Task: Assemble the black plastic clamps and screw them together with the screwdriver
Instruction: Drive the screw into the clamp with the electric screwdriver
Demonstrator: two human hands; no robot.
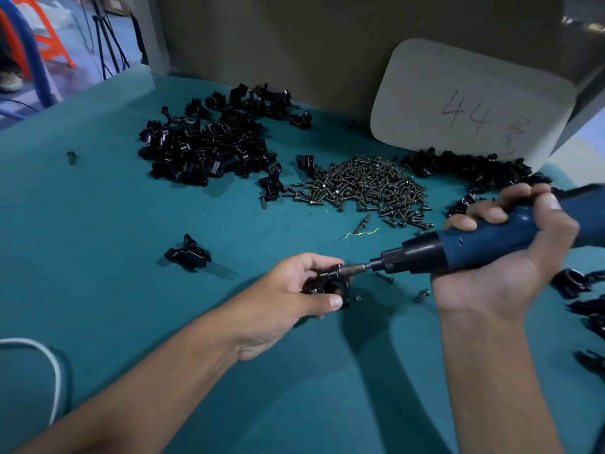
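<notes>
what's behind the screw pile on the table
Behind the screw pile stands a grey board marked 44, leaning against the wall. A heap of black clamp parts covers the board's lower right edge; whatever lies behind the board is hidden.

The only readable writing is the number "44", handwritten in dark marker on the pale grey board [471, 99] that leans against the wall behind the table. Just right of and below the number, a wavy scribble runs down the board; it cannot be read.
</notes>
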